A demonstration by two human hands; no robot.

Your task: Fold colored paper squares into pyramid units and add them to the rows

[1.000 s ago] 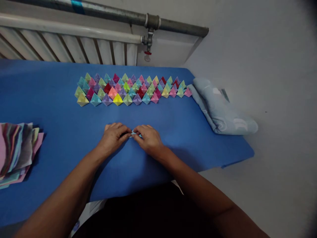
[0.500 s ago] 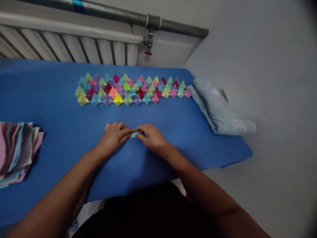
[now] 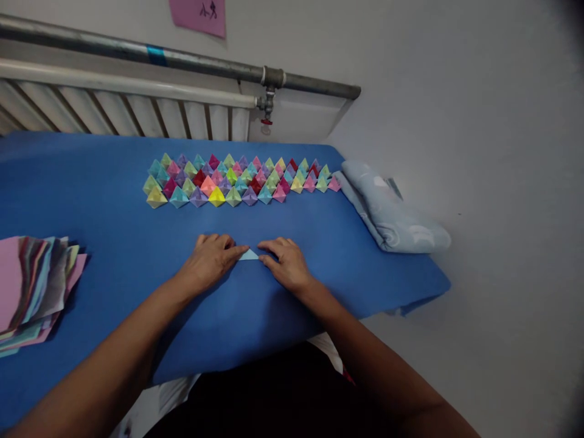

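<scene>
A small light-blue piece of folded paper [image 3: 249,255], triangular in outline, lies on the blue cloth between my hands. My left hand [image 3: 213,258] has its thumb and fingers on the paper's left part, hiding that end. At the other corner is my right hand [image 3: 287,263], its thumb tip close to the paper and its index finger parted from the thumb. Beyond both hands, several rows of colourful folded paper pieces [image 3: 216,196] stand packed together.
A fanned stack of coloured paper sheets [image 3: 41,286] lies at the left. On the right rests a folded pale-blue patterned cloth [image 3: 387,213] by the wall. A white radiator [image 3: 137,115] and a metal pipe [image 3: 210,66] run behind the blue-covered table [image 3: 114,243].
My right hand has moved slightly right, its thumb and index finger parting from the paper. More of the light-blue triangle shows. The view has tilted up, revealing a pink note on the wall.
</scene>
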